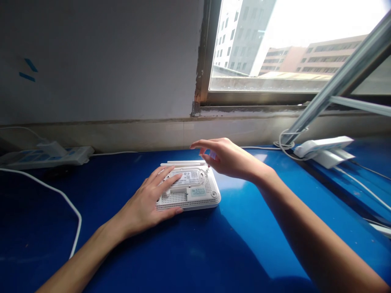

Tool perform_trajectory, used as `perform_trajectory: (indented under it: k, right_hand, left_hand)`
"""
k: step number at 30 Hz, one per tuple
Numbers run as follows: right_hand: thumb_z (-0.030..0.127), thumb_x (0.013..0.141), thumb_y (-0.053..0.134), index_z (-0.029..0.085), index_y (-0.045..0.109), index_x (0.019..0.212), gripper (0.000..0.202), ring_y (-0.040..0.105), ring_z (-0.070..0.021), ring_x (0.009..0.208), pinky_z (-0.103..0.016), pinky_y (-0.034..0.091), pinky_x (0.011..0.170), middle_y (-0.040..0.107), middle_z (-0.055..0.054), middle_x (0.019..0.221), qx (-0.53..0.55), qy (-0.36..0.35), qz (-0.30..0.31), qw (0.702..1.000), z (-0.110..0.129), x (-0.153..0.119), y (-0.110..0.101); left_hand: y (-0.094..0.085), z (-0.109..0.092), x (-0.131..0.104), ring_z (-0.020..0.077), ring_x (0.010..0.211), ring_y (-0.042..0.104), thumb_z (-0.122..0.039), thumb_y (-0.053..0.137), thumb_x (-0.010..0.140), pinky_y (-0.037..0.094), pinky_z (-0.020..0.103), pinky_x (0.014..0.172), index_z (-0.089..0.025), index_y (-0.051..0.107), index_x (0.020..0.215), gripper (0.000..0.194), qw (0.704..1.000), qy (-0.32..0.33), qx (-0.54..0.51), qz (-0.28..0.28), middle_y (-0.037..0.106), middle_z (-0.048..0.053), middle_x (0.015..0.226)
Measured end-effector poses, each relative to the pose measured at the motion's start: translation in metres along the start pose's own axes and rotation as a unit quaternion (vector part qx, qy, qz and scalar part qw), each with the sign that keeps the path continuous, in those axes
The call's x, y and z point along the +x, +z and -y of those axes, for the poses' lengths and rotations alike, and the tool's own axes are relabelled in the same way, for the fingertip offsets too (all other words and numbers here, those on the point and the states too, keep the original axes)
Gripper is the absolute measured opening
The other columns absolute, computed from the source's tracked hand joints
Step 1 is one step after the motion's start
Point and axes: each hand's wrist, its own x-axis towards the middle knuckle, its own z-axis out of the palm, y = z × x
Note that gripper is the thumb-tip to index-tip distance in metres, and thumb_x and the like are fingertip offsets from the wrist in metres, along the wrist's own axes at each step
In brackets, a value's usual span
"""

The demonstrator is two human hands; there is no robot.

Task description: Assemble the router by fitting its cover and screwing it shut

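A white router [200,200] lies upside down on the blue tabletop, its labels and vent holes facing up and its antennas folded along the far edge. My left hand [152,195] holds its left part, fingers across the underside and thumb along the near edge. Above the far right corner, my right hand [227,158] is closed in a pinch round a small, translucent purple-blue tool [213,154], which looks like a screwdriver. Most of this tool is hidden by the fingers. Its lower end points down at the round corner recess; I cannot tell whether they touch.
A power strip [76,156] with a plugged-in adapter stands at the left back, and a white cable [65,197] curves forward from there. On the right are another power strip [324,146], cables and a slanted metal post [332,81]. The wall and window close off the back.
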Motion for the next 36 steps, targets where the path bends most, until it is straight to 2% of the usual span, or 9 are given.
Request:
perform_trajectory:
  k: [3,8,11,14,20,23,28,32,36]
  right_hand:
    - [0.007,0.085,0.064,0.025,0.063,0.140,0.058,0.071,-0.0200,0.096,-0.028,0.050,0.078,0.075,-0.008,0.124,-0.011,-0.014,-0.009,1.000,0.000,-0.003,-0.002]
    - [0.038,0.101,0.062,0.023,0.074,0.123,0.029,0.073,-0.0214,0.084,-0.030,0.049,0.073,0.081,-0.008,0.099,-0.026,0.025,-0.005,0.999,0.002,0.000,-0.001]
    - [0.021,0.101,0.057,0.023,0.072,0.128,0.031,0.072,-0.0174,0.082,-0.027,0.048,0.072,0.081,-0.008,0.106,0.000,0.021,-0.001,1.000,0.001,0.002,0.000]
    - [0.005,0.087,0.059,0.024,0.064,0.141,0.058,0.071,-0.0167,0.086,-0.027,0.049,0.075,0.077,-0.007,0.120,-0.003,0.000,-0.010,1.000,0.001,0.001,-0.001]
    - [0.034,0.098,0.064,0.023,0.076,0.120,0.027,0.074,-0.0237,0.086,-0.033,0.051,0.074,0.081,-0.008,0.100,-0.069,0.029,0.000,0.997,0.006,0.001,-0.002]
    - [0.026,0.101,0.059,0.022,0.076,0.120,0.026,0.076,-0.0219,0.087,-0.031,0.052,0.073,0.082,-0.008,0.102,-0.043,0.023,0.013,0.999,0.003,0.002,0.000]
    - [0.014,0.086,0.067,0.023,0.061,0.144,0.059,0.074,-0.0245,0.105,-0.032,0.056,0.083,0.077,-0.008,0.125,-0.027,-0.021,0.012,0.999,-0.001,0.000,-0.002]
    - [0.041,0.100,0.063,0.023,0.073,0.127,0.034,0.076,-0.0235,0.084,-0.033,0.055,0.071,0.082,-0.008,0.102,-0.045,0.019,0.014,0.999,-0.002,0.001,-0.001]
    - [0.027,0.101,0.058,0.025,0.072,0.130,0.032,0.076,-0.0200,0.082,-0.030,0.054,0.071,0.082,-0.006,0.103,-0.015,0.011,0.003,1.000,-0.004,0.002,0.002]
  left_hand:
    - [0.000,0.001,0.000,0.0389,0.161,0.021,-0.060,0.071,0.093,0.031,0.065,0.125,-0.039,0.037,0.162,0.079,1.000,0.010,-0.004,-0.010,0.031,0.005,0.173]
    - [0.000,0.000,0.001,0.0394,0.160,0.022,-0.058,0.071,0.094,0.031,0.066,0.125,-0.037,0.039,0.162,0.078,1.000,0.010,-0.007,-0.010,0.032,0.007,0.172]
    - [0.000,0.001,0.002,0.0402,0.160,0.023,-0.058,0.072,0.092,0.029,0.066,0.126,-0.036,0.040,0.161,0.079,1.000,0.014,-0.009,-0.012,0.033,0.008,0.172]
    - [0.001,0.002,0.002,0.0406,0.159,0.025,-0.058,0.073,0.091,0.029,0.066,0.126,-0.035,0.041,0.161,0.080,1.000,0.017,-0.013,-0.016,0.034,0.008,0.171]
    - [-0.002,-0.002,0.003,0.0414,0.159,0.023,-0.060,0.072,0.092,0.028,0.066,0.126,-0.033,0.043,0.160,0.080,1.000,0.012,-0.014,-0.008,0.033,0.010,0.171]
    - [-0.004,-0.005,0.003,0.0404,0.159,0.024,-0.062,0.073,0.090,0.028,0.065,0.126,-0.032,0.046,0.159,0.079,1.000,0.009,-0.021,-0.010,0.035,0.010,0.170]
    - [-0.004,-0.006,0.003,0.0388,0.158,0.027,-0.062,0.075,0.088,0.029,0.062,0.127,-0.033,0.048,0.157,0.079,0.999,0.016,-0.030,-0.022,0.038,0.009,0.169]
    - [-0.004,-0.006,0.003,0.0396,0.159,0.025,-0.065,0.073,0.089,0.029,0.064,0.126,-0.032,0.047,0.159,0.082,1.000,0.006,-0.027,-0.014,0.036,0.010,0.170]
    - [-0.005,-0.007,0.003,0.0387,0.159,0.024,-0.064,0.072,0.089,0.029,0.064,0.127,-0.032,0.046,0.159,0.081,1.000,0.005,-0.023,-0.010,0.036,0.009,0.171]
